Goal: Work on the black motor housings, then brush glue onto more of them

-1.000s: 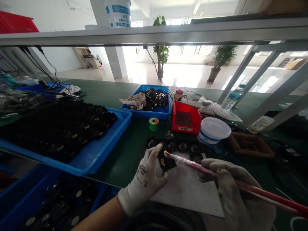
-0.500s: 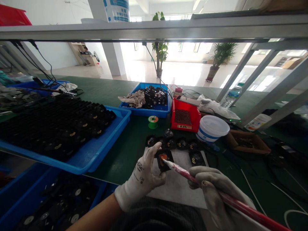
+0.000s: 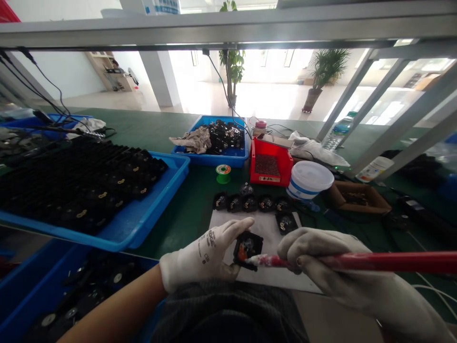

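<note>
My left hand (image 3: pixel 210 250), in a white glove, grips a small black square housing (image 3: pixel 254 244) by its left side, thumb below and fingers above. An orange patch shows on the housing's inner face. My right hand (image 3: pixel 321 262), gloved too, is closed round a red-handled brush (image 3: pixel 378 261) held almost level. Its whitish tip touches or nearly touches the lower part of the housing, beside the orange patch. Under both hands lies a white sheet (image 3: pixel 266 281). A similar black housing (image 3: pixel 286 223) rests on the sheet's far right corner, and several more (image 3: pixel 250 203) stand in a row behind it.
A big blue tray (image 3: pixel 153 219) of black parts stands at left, with another blue bin (image 3: pixel 143 261) below. Farther back are a blue tray (image 3: pixel 210 159), a green solder spool (image 3: pixel 223 175), a red bin (image 3: pixel 285 174), a white tub (image 3: pixel 310 177) and a cardboard box (image 3: pixel 374 202). A shelf beam (image 3: pixel 214 35) crosses overhead.
The housing has turned and tilted in my left hand. The brush has swung from slanting to nearly level, its tip now lower on the housing. The whole view has shifted slightly.
</note>
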A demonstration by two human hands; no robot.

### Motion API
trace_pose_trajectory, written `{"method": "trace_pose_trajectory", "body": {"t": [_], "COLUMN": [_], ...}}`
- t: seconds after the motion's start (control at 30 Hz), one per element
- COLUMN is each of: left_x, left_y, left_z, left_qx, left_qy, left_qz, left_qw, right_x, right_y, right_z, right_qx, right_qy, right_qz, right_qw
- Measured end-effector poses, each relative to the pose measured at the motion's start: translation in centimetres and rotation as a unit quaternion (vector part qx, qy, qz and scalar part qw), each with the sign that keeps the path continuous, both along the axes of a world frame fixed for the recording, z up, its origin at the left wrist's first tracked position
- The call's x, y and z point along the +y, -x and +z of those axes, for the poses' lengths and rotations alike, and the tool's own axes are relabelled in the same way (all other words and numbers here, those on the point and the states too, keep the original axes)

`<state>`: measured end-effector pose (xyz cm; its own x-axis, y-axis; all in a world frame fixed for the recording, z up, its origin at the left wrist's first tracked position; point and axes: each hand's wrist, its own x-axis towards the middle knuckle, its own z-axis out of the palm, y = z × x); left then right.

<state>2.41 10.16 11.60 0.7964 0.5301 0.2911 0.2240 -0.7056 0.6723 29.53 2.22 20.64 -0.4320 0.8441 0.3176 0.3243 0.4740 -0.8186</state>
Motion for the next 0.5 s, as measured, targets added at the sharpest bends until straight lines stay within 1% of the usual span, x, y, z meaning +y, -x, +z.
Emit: {"method": "trace_pose_trajectory", "body": {"t": [0.07, 0.1, 0.13, 0.17, 0.2, 0.23, 0.27, 0.33, 0.37, 0.4, 0.43, 0.5], "left_x": [0.0, 0.1, 0.3, 0.4, 0.6, 0.9, 1.0, 1.3, 1.4, 1.4, 1.5, 1.6], "left_y": [-0.4, -0.7, -1.0, -1.4, -1.8, -2.2, -2.7, -4.1, -4.9, -5.7, -6.5, -8.1], "left_z": [0.2, 0.2, 0.2, 0.0, -0.2, -0.5, -0.9, -1.8, -2.3, -2.8, -3.3, -4.4], "left_qx": [0.013, 0.021, 0.029, 0.036, 0.038, 0.037, 0.035, 0.028, 0.025, 0.022, 0.020, 0.018], "left_qy": [0.004, 0.015, 0.030, 0.047, 0.062, 0.077, 0.089, 0.106, 0.114, 0.122, 0.128, 0.136], "left_qz": [-0.003, 0.007, 0.024, 0.045, 0.065, 0.083, 0.098, 0.119, 0.128, 0.137, 0.146, 0.163], "left_qw": [1.000, 1.000, 0.999, 0.997, 0.995, 0.993, 0.991, 0.987, 0.985, 0.983, 0.981, 0.977], "right_x": [0.1, 0.0, -0.2, -0.4, -0.6, -0.8, -0.9, -1.1, -1.2, -1.3, -1.3, -1.6], "right_y": [-0.2, -0.3, -0.4, -0.6, -0.8, -1.1, -1.4, -2.2, -2.5, -2.8, -3.1, -3.5], "right_z": [0.2, 0.2, 0.1, 0.0, -0.1, -0.3, -0.3, -0.4, -0.5, -0.5, -0.6, -0.9], "right_qx": [-0.010, -0.003, 0.020, 0.058, 0.106, 0.159, 0.213, 0.294, 0.322, 0.341, 0.351, 0.356], "right_qy": [0.010, 0.012, 0.007, -0.006, -0.027, -0.053, -0.079, -0.123, -0.135, -0.144, -0.148, -0.144], "right_qz": [0.002, -0.011, -0.039, -0.087, -0.149, -0.217, -0.283, -0.382, -0.409, -0.427, -0.440, -0.461], "right_qw": [1.000, 1.000, 0.999, 0.995, 0.983, 0.962, 0.932, 0.868, 0.843, 0.825, 0.813, 0.800]}}
